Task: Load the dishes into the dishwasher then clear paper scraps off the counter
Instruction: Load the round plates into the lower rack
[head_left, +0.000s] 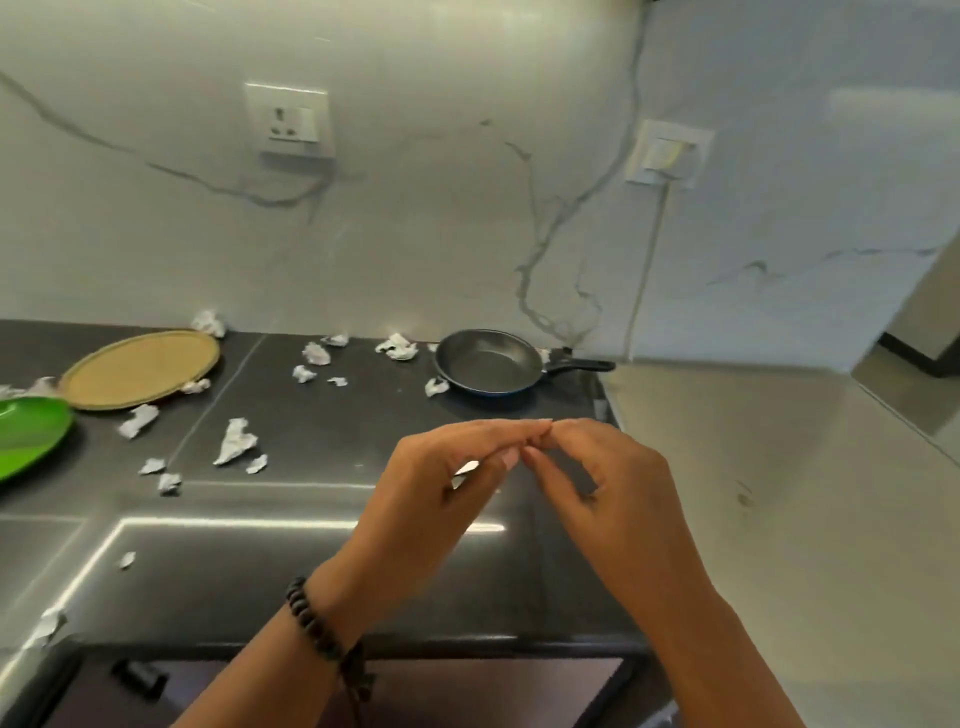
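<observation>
Where the dark stone bench (363, 415) runs along a pale marble-veined wall (441, 234), littered with crumpled paper scraps (235, 440) from far left to centre. Two wall sockets, one (288, 120) on the far wall, another (667, 151) on the side wall to the right. Far right on the bench, a black frying pan (488, 366), handle pointing right, scraps touching or just beside its near-left rim. Far left, a round woven tan tray (140, 368); nearer and at the left edge, a green plate (31, 434), only partly in view. More scraps along the far edge by the wall, a cluster between tray and pan, a few loose ones near the left front. Bright strip reflections across the polished surface. Right of the bench, a pale glossy floor (779, 493) reaching to a dark-framed doorway. Below the near edge, a dark appliance front, blurred; cannot tell whether a dishwasher. Above the near right part of the bench, left hand (431, 488) and right hand (602, 483) raised together, fingertips meeting, fingers curled narrow, nothing clearly gripped; cannot tell whether anything is pinched between them. Dark beaded bracelet (317, 623) on the left wrist.
</observation>
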